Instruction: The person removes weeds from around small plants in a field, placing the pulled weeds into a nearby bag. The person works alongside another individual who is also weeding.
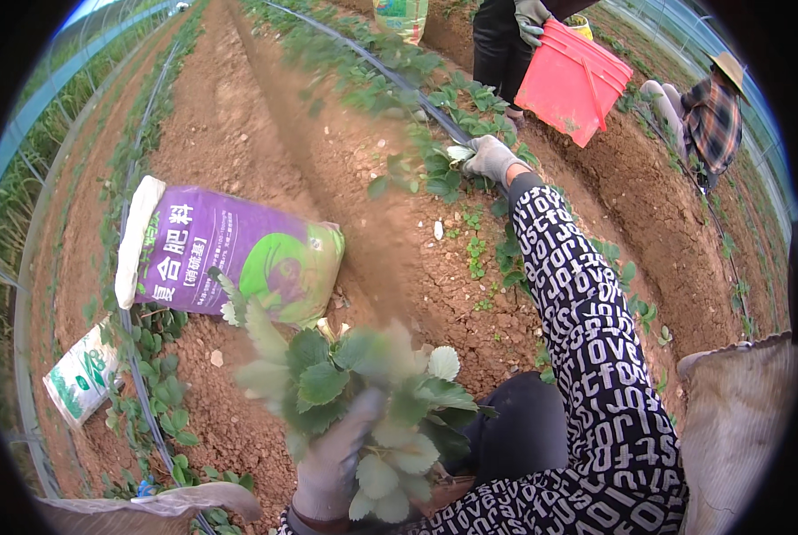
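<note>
My left hand (pixel 338 455), in a grey work glove, is closed around a bunch of strawberry plants (pixel 379 401) with leafy stems, low in the middle of the view. Stretched forward, my right hand (pixel 489 159), gloved the same way, touches the strawberry plants (pixel 442 180) on the bed beside the black drip hose (pixel 432 110). A pale upturned leaf (pixel 461 152) lies at its fingertips. Whether those fingers grip a stem or leaf cannot be told. Several leaves of the bunch are blurred.
A purple fertilizer bag (pixel 238 247) lies at the left, with a white-green bag (pixel 84 374) beyond. At upper right, a person's gloved hand (pixel 531 20) holds a red bucket (pixel 569 80). Farther right sits a person (pixel 709 120) in a straw hat. A furrow (pixel 572 174) runs beside the bed.
</note>
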